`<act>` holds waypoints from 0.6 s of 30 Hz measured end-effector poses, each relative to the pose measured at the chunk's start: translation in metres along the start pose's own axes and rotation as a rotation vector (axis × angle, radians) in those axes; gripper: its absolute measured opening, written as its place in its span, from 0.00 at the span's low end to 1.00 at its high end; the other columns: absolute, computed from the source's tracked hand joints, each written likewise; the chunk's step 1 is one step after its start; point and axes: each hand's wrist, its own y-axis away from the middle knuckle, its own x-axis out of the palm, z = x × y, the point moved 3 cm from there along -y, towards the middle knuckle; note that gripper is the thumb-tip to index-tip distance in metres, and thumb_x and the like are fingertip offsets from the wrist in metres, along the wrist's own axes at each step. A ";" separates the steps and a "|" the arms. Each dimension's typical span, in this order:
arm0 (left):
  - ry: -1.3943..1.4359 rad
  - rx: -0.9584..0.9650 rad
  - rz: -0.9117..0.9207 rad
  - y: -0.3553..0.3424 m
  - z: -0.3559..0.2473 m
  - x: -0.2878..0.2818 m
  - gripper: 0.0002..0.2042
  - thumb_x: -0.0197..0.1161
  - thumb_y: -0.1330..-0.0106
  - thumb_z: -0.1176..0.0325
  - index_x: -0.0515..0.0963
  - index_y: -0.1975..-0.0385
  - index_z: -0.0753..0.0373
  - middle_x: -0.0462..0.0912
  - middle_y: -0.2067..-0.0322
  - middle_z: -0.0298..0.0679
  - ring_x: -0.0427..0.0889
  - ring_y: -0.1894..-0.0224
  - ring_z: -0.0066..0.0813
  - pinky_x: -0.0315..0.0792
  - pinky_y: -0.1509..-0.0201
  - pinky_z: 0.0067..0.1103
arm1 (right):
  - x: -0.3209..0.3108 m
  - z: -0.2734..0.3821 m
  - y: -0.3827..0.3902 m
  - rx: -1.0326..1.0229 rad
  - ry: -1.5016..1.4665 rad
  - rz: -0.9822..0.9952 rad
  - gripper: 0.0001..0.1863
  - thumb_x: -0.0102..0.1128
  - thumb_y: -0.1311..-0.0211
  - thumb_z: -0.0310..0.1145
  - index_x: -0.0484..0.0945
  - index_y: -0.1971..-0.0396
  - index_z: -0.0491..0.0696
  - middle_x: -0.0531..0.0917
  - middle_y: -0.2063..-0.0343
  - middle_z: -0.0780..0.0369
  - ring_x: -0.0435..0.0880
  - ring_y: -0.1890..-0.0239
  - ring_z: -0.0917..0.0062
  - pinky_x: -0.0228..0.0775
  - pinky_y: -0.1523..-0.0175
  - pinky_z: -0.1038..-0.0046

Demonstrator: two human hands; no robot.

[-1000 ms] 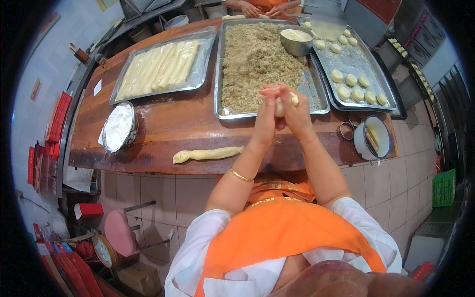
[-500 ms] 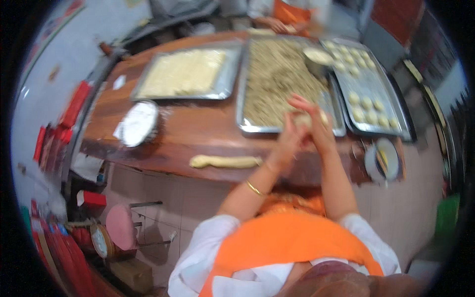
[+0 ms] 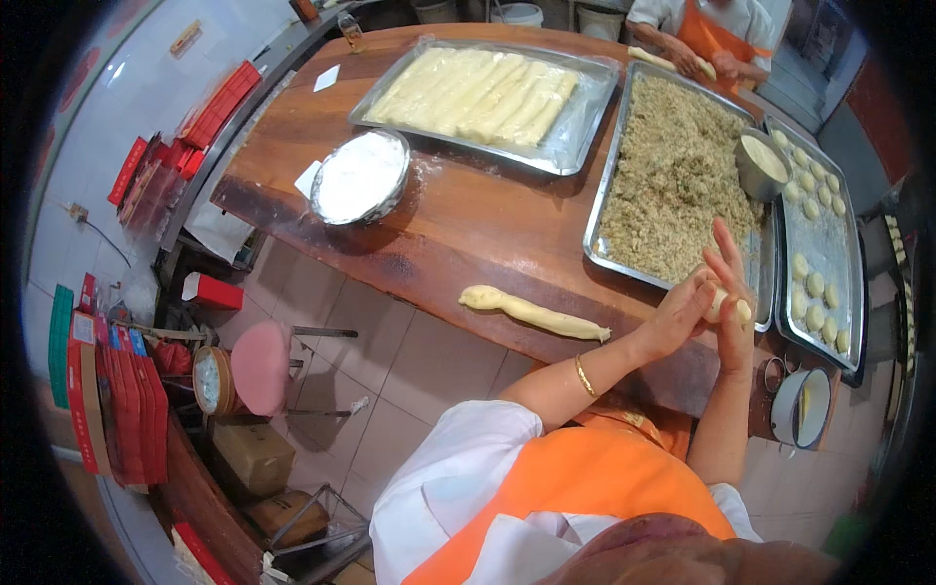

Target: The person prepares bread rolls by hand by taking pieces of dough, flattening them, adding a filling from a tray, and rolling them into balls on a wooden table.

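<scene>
My left hand [image 3: 681,314] and my right hand [image 3: 733,283] are cupped together over the near edge of the filling tray. Between them is a pale dough ball [image 3: 718,306], partly covered by the fingers. Some of my right fingers stretch upward while the rest curl round the dough. Left of my hands, a long dough roll [image 3: 534,314] lies by the table's near edge. Just beyond my hands, a large metal tray holds crumbly brownish filling [image 3: 673,175]. A metal tray [image 3: 824,249] to the right carries several round pale dough pieces.
A metal pot [image 3: 762,166] stands at the filling's right side. White flour fills a bowl [image 3: 361,177] at left, near a tray of dough strips [image 3: 473,93]. A white enamel pot [image 3: 800,408] sits at the near right corner. A co-worker [image 3: 707,39] handles dough across the table.
The view has swung, so the table and trays appear shifted and tilted. My hands remain together around the dough ball.
</scene>
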 end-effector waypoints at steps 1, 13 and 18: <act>-0.024 0.025 -0.012 -0.001 0.000 0.002 0.28 0.45 0.26 0.39 0.61 0.44 0.60 0.73 0.60 0.32 0.69 0.75 0.15 0.61 0.76 0.13 | 0.003 0.003 0.001 -0.062 0.051 0.029 0.35 0.43 0.27 0.62 0.85 0.57 0.43 0.84 0.50 0.54 0.74 0.36 0.56 0.53 0.27 0.52; -0.073 -0.042 0.043 0.006 -0.010 0.008 0.23 0.46 0.23 0.47 0.68 0.48 0.63 0.74 0.72 0.34 0.71 0.78 0.22 0.67 0.74 0.19 | -0.011 -0.007 0.013 -0.013 0.002 0.060 0.30 0.43 0.25 0.55 0.84 0.58 0.42 0.86 0.54 0.54 0.75 0.37 0.56 0.56 0.29 0.53; -0.994 0.181 -0.194 -0.021 -0.050 -0.022 0.25 0.54 0.28 0.50 0.69 0.45 0.67 0.79 0.72 0.49 0.80 0.71 0.45 0.73 0.64 0.34 | -0.043 -0.033 0.027 0.247 -0.181 -0.322 0.30 0.39 0.22 0.51 0.83 0.60 0.39 0.86 0.56 0.52 0.83 0.48 0.68 0.70 0.38 0.66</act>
